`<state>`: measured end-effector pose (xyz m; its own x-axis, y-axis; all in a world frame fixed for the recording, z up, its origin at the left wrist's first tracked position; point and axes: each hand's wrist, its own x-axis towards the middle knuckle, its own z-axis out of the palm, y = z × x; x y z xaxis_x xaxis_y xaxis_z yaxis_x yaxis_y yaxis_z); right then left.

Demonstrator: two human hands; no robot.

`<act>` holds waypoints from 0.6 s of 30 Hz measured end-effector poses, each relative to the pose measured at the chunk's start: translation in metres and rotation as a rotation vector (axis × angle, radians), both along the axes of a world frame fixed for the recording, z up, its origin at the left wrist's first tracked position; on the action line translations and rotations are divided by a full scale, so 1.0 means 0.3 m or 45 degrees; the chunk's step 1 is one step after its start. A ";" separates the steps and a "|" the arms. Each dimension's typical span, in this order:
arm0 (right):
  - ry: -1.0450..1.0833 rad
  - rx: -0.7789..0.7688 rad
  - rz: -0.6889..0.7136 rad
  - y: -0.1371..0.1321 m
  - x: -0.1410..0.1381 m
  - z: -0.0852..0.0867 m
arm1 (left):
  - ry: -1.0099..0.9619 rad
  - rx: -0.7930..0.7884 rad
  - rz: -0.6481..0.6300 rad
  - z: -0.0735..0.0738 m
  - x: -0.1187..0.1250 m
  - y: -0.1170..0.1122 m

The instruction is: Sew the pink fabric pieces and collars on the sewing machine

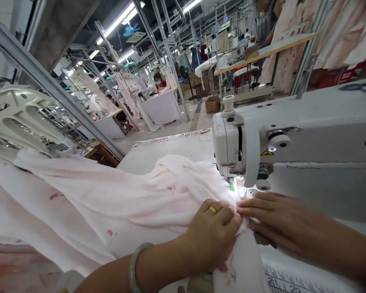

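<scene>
The pale pink fabric [103, 203] carries irregular darker pink and red blotches. The sewing machine head [293, 138] is white, with a black mark at its right end and a yellow triangular warning label [267, 152] with black edging. The worktop [158, 158] is white. The printed scale [289, 283] shows black graduations on white. The left hand [212, 240] wears a gold ring [212, 209] and a pale grey-green bangle [137, 264].

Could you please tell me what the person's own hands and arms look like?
The left hand wears a gold ring and, at the wrist, a pale green jade-like bangle. The right hand shows no jewellery. Both are ungloved, with no sleeves showing on the forearms.
</scene>
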<state>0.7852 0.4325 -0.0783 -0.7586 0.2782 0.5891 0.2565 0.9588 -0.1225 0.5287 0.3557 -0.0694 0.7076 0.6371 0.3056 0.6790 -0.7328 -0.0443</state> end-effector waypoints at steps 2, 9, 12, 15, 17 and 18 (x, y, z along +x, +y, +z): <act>-0.016 -0.004 -0.007 -0.001 -0.006 0.009 | 0.026 0.023 -0.010 -0.006 -0.002 0.003; -0.071 -0.009 -0.149 0.011 -0.012 -0.006 | 0.080 0.002 -0.027 -0.015 -0.017 0.095; -0.080 -0.101 -0.273 0.020 0.006 -0.050 | 0.119 -0.068 -0.007 -0.009 -0.023 0.159; -0.113 -0.235 -0.338 0.024 0.022 -0.078 | 0.114 -0.115 -0.012 -0.003 -0.027 0.197; -0.148 -0.287 -0.325 0.026 0.026 -0.086 | 0.091 -0.122 -0.017 -0.003 -0.029 0.204; -0.153 -0.291 -0.314 0.028 0.027 -0.088 | 0.079 -0.125 -0.016 -0.004 -0.030 0.204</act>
